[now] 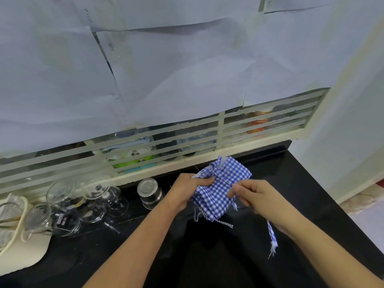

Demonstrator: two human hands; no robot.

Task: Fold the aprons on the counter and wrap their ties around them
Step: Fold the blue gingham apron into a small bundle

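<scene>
Right hand (259, 196) pinches a tie (272, 235) (frayed end) — left hand (187, 190) grips folded apron (220, 183).

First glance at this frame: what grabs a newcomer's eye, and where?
The blue checked apron, bunched into a bundle, is held over the black counter at centre: the left hand grips it, the right hand pinches at its tie, whose end dangles below that hand. Clear glasses crowd the counter's left; paper sheets cover the window behind.

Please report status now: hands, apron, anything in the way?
Left hand grips the folded checked apron. Right hand pinches a tie. Glasses and steel cup stand left, apart from the hands.
</scene>
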